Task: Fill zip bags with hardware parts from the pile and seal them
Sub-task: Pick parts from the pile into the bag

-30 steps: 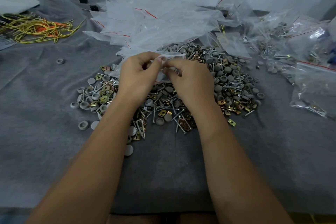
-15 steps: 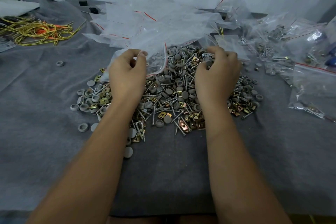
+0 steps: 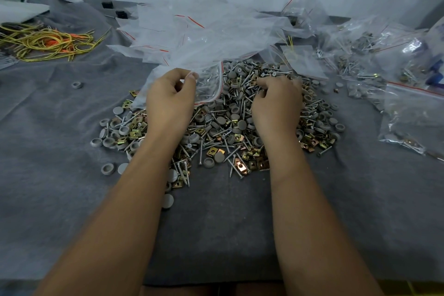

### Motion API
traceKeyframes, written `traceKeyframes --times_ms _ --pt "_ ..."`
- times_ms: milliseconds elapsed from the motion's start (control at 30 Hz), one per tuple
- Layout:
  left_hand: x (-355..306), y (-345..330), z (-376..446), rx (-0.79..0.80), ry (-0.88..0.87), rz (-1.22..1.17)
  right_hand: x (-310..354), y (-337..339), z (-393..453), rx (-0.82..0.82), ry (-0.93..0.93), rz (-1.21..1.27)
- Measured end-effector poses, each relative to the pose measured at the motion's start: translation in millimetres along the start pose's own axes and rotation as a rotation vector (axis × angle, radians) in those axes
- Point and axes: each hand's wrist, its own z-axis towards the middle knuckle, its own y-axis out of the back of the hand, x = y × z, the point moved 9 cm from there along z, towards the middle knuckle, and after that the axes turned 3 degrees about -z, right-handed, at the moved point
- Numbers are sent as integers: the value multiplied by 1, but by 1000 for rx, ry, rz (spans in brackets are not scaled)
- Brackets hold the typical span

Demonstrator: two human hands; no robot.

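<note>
We look down along two bare forearms onto a table covered in grey cloth (image 3: 72, 199). In the middle lies the pile of hardware (image 3: 230, 127): silver screws, round grey caps and square brass-coloured clips, all mixed together and spread out flat, which we judge makes single parts easier to pick out.

Our left hand (image 3: 169, 101) pinches the edge of a clear zip bag (image 3: 206, 84) between thumb and curled fingers. The bag has a red seal line at its mouth, and the mouth faces the pile and lies right on its far left edge. We read this as holding the bag open and close, so parts have only a short way to travel. Whether anything is in the bag yet we cannot tell, because screws show through the clear plastic from below.

Our right hand (image 3: 276, 101) rests on top of the pile, fingers curled down into the screws and caps, apparently gathering a handful. How much it holds is hidden beneath the palm.

Behind the pile, a loose heap of empty zip bags (image 3: 204, 31) waits within reach. To the right, several filled bags (image 3: 413, 113) with parts inside lie apart from the pile, probably set aside as finished. At far left, a tangle of yellow and orange wire ties (image 3: 43, 42) sits well away from the work.
</note>
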Motion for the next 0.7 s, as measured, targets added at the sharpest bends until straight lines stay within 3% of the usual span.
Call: traceKeyframes --times_ms 233,467,600,700 --pt "-2 -2 -1 13 -11 -4 8 -2 -3 36 -1 341" --pt "0 -2 0 8 9 -8 6 -1 -3 -3 49 -73" --pt "0 -3 0 9 10 2 9 -2 -1 -3 66 3" --pt "0 -3 -1 16 9 -1 15 4 -2 -54 88 202"
